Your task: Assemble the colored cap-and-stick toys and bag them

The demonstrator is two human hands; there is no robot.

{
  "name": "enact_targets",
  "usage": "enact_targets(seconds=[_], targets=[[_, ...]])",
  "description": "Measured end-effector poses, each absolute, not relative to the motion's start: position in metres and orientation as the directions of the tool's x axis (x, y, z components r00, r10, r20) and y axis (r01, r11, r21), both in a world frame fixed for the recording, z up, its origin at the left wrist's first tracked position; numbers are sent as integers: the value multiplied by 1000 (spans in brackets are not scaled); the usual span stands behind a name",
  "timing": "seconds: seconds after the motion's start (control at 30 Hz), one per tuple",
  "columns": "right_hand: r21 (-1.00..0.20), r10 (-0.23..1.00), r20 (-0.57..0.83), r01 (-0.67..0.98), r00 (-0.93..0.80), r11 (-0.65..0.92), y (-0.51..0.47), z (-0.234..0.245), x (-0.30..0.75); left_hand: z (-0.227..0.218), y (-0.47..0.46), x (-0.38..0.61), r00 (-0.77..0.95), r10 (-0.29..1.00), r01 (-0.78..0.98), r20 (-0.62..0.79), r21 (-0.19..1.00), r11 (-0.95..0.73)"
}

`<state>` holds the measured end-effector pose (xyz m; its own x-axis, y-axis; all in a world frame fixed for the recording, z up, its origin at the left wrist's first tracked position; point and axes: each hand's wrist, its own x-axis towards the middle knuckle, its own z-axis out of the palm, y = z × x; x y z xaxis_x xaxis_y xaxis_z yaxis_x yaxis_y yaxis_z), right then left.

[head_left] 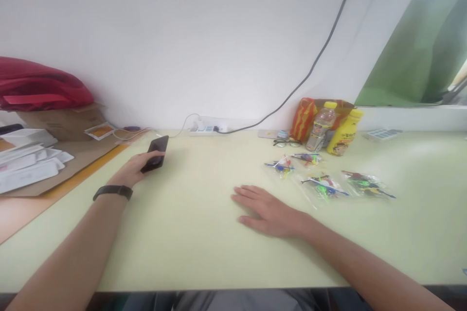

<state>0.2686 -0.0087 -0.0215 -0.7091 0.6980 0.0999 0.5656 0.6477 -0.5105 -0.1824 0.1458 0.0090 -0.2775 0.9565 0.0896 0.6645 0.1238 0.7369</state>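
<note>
A dark smartphone (157, 148) is gripped by my left hand (133, 167), tilted up over the left part of the pale table (189, 233). The thumb lies across its screen; the other fingers are hidden behind it. A black band circles that wrist. Palm down on the tabletop rests my right hand (268, 211), fingers stretched out and holding nothing. Beyond it, to the right, lie several clear plastic bags of small coloured plastic pieces; the closest is one bag (324, 187) with white, blue and green parts.
At the back right stand a clear bottle (321, 126), a yellow bottle (345, 133) and a red-yellow bag (303, 119), with glasses (287, 143) before them. A power strip (204, 130) with cables sits by the wall. Left are papers (32, 167), a cardboard box (65, 124) and red fabric (44, 85).
</note>
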Motion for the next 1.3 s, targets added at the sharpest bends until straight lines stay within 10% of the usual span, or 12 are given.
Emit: enact_targets(seconds=[0.27, 0.77, 1.3], targets=[[-508, 695, 93, 566, -713, 650, -8, -22, 269, 5, 154, -179, -229, 958, -81, -170, 985, 155], [-512, 693, 52, 577, -719, 637, -8, -19, 269, -1, 150, -184, -97, 992, -308, -81, 950, 47], [-514, 695, 51, 577, -718, 634, -9, -18, 269, -16, 158, -175, -15, 1000, -163, -16, 987, 13]])
